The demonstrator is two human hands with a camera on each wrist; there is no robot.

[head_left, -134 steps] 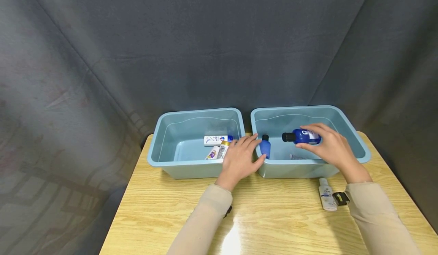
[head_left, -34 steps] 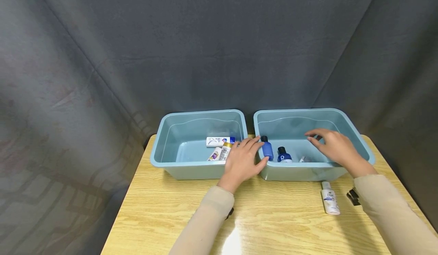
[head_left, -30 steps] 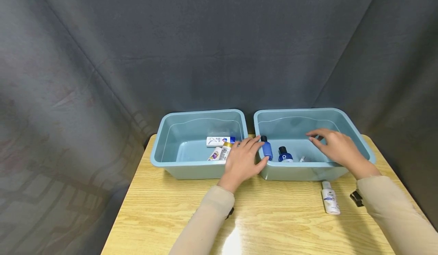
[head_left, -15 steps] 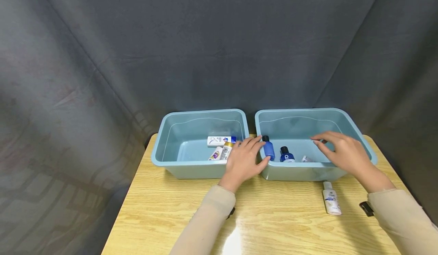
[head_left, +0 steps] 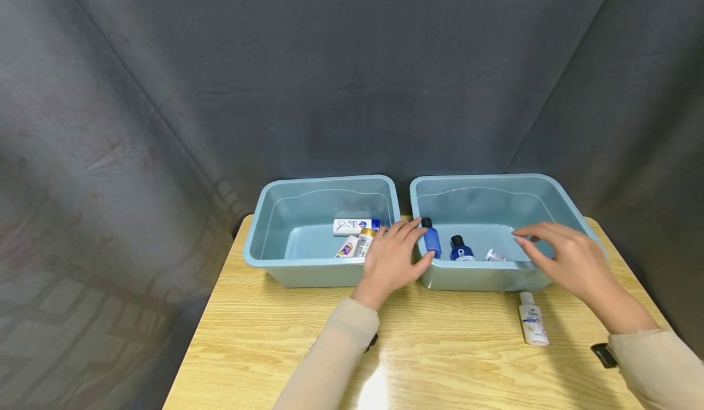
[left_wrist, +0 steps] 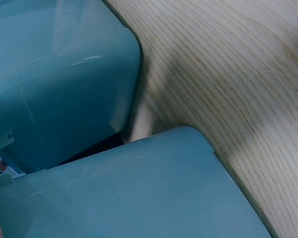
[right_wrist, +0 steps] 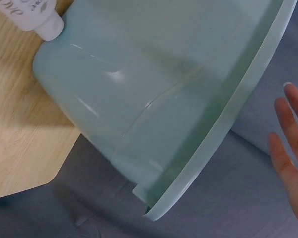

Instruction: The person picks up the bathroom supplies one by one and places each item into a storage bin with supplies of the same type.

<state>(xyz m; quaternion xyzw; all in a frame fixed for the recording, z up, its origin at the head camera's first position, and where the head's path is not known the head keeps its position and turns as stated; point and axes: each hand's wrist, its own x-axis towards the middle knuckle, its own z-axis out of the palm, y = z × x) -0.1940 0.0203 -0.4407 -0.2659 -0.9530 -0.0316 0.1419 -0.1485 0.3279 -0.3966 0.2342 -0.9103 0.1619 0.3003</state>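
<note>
My left hand rests at the facing rims of two blue-grey plastic bins, fingers spread beside a blue bottle with a black cap. That bottle leans inside the right bin; whether the fingers touch it is hidden. Over the right bin's front right corner hovers my right hand, fingers loosely bent and holding nothing. Below it inside are a dark blue bottle with a black cap and a small whitish item, both partly hidden by the front wall. The right wrist view shows the right fingers apart from the rim.
The left bin holds a white tube with a blue end, a gold-capped bottle and a small white-and-purple pack. A white Dove bottle lies on the wooden table before the right bin. A grey curtain hangs behind.
The dark blue bottle, held by my right hand 4.5 s ago, now sits in the right bin. Since then the right hand has drawn rightward and nearer. My left hand has stayed in place.
</note>
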